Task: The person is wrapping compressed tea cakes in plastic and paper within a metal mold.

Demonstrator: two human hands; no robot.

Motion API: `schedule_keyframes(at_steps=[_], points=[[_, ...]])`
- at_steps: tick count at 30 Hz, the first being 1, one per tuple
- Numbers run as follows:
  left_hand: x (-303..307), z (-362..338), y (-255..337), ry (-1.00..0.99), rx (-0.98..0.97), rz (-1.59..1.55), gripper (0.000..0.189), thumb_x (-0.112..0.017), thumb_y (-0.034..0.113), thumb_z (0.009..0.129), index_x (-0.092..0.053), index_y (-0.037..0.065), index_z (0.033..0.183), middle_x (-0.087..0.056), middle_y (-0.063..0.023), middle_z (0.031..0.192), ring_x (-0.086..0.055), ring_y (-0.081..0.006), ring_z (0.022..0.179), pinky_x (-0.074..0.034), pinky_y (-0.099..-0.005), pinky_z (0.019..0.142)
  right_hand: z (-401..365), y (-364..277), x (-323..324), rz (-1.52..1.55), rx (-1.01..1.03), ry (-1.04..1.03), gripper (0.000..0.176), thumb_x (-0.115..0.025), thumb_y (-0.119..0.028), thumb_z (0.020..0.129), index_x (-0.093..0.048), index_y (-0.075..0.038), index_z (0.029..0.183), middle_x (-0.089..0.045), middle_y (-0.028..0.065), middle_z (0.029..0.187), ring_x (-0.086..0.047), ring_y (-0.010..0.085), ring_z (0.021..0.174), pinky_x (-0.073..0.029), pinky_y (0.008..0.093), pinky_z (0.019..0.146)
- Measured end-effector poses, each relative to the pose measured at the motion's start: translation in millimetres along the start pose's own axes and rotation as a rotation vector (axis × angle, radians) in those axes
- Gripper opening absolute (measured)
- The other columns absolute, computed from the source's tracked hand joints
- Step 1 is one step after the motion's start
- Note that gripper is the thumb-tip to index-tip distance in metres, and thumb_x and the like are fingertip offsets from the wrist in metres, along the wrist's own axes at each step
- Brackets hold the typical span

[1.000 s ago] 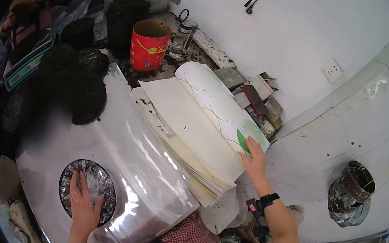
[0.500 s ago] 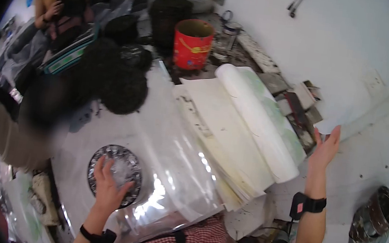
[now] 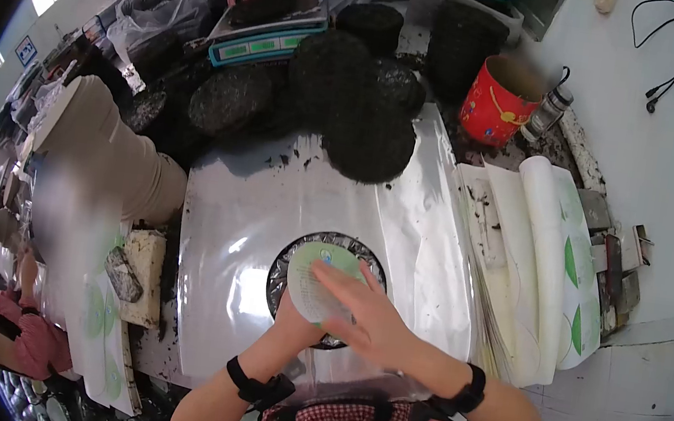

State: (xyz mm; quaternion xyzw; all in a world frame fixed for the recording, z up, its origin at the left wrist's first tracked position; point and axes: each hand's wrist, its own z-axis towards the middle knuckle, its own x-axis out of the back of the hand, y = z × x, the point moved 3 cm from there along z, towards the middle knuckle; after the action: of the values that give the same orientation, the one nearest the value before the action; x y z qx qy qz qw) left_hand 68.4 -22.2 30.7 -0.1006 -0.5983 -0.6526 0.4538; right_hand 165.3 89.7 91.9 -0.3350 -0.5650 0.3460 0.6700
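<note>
A round black disc [image 3: 283, 265] wrapped in crinkled shiny film lies on the clear plastic sheeting in front of me. Over it is a round pale green label [image 3: 311, 288] with small print. My right hand [image 3: 370, 317] lies across the label's right side, fingers stretched out and thumb apart. My left hand [image 3: 294, 322] is at the label's lower left edge; its fingers are hidden behind the label, so their grip does not show.
Dark round cakes [image 3: 367, 142] are stacked at the back, beside a scale [image 3: 261, 45] and another person. A red bucket [image 3: 500, 104] stands back right. White printed film [image 3: 547, 264] lies right, a beige stack [image 3: 103, 146] left.
My right hand has come from the far right by the wall to the disc. The green label now covers part of the disc. My view has turned left; my left hand stays by the disc.
</note>
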Motion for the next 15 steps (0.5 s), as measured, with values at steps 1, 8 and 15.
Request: schedule_keyframes(at_steps=[1, 8, 15], points=[[5, 1, 1, 0.176, 0.121, -0.254, 0.044, -0.065, 0.016, 0.087, -0.059, 0.005, 0.128, -0.063, -0.0151, 0.124, -0.057, -0.0320, 0.122, -0.037, -0.0432, 0.110, 14, 18, -9, 0.152, -0.027, 0.038, 0.074, -0.042, -0.053, 0.100, -0.027, -0.003, 0.153, -0.032, 0.0186, 0.156, -0.028, 0.0293, 0.147, -0.005, 0.0553, 0.120], [66, -5, -55, 0.169, 0.653, -0.932, 0.050, -0.053, 0.021, 0.102, -0.042, 0.002, 0.147, -0.054, -0.0142, 0.141, -0.047, -0.0198, 0.133, -0.035, -0.0322, 0.110, 26, 15, -44, -0.608, 0.109, -0.018, 0.064, -0.055, -0.049, 0.094, -0.041, -0.024, 0.150, -0.025, 0.0164, 0.160, -0.022, 0.0431, 0.146, -0.014, 0.0619, 0.117], [55, -11, 35, 0.516, 0.218, -0.270, 0.027, -0.052, -0.006, 0.093, -0.071, 0.002, 0.111, -0.071, -0.0104, 0.111, -0.066, -0.0185, 0.104, -0.049, -0.0289, 0.092, 14, 19, -66, -0.746, -0.039, 0.010, 0.056, -0.055, -0.047, 0.091, -0.052, -0.019, 0.140, -0.032, 0.0166, 0.157, -0.023, 0.0447, 0.145, -0.014, 0.0648, 0.115]])
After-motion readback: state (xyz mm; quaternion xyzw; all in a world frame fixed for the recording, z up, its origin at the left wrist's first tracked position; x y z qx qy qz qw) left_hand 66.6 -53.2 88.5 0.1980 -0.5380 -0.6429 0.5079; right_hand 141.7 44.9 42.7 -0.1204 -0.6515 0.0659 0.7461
